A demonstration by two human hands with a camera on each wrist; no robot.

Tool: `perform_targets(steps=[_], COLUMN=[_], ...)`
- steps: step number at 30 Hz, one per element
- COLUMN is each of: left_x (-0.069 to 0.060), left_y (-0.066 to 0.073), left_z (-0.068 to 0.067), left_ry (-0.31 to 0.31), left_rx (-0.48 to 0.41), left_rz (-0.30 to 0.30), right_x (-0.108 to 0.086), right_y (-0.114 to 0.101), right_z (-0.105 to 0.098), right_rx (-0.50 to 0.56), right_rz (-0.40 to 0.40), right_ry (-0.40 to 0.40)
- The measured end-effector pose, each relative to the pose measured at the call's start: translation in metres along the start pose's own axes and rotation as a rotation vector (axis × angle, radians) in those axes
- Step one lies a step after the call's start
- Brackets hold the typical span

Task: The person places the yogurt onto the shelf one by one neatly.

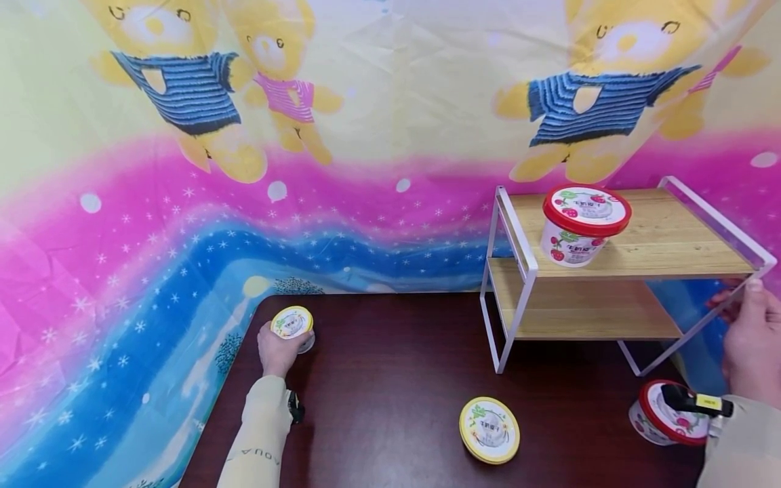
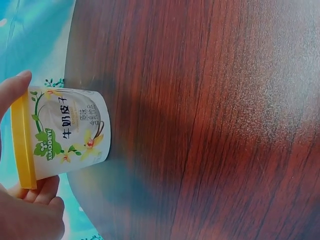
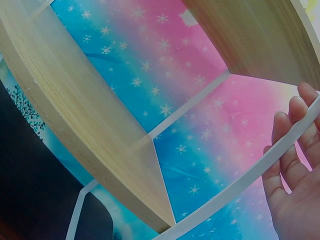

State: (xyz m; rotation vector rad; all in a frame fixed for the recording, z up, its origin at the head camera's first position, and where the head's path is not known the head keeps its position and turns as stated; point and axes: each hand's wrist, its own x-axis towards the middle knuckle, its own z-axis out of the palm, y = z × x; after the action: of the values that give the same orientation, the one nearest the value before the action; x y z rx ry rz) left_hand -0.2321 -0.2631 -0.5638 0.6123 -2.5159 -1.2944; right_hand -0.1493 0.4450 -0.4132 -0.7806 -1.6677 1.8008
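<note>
At the table's far left corner my left hand [image 1: 277, 349] grips a small tub [image 1: 293, 322] with a yellow lid. In the left wrist view that tub [image 2: 72, 132] is white with a flower print, its base on or very near the tabletop. My right hand [image 1: 753, 339] holds the right side frame of a two-tier shelf [image 1: 677, 234] with wooden boards and white metal legs. In the right wrist view its fingers [image 3: 287, 145] lie behind the white bar. A red-lidded tub [image 1: 586, 220] stands on the top board, near its left end.
A second yellow-lidded tub [image 1: 489, 430] stands on the dark wooden table [image 1: 378, 386] near the front. Another red-lidded tub [image 1: 653, 420] is below the shelf's right side, partly hidden by my right wrist's camera. A printed bear cloth [image 1: 390, 135] hangs behind.
</note>
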Motion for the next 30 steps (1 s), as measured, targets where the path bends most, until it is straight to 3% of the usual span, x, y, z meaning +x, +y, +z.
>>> perform_targets(steps=[30], left_x=[-0.001], left_y=[0.025], left_z=[0.001], left_ry=[0.054], left_rx=[-0.048], left_rz=[0.025], right_x=[0.004], right_y=[0.001], right_z=[-0.001], right_rx=[0.017], right_rz=[-0.03], right_ry=[-0.007])
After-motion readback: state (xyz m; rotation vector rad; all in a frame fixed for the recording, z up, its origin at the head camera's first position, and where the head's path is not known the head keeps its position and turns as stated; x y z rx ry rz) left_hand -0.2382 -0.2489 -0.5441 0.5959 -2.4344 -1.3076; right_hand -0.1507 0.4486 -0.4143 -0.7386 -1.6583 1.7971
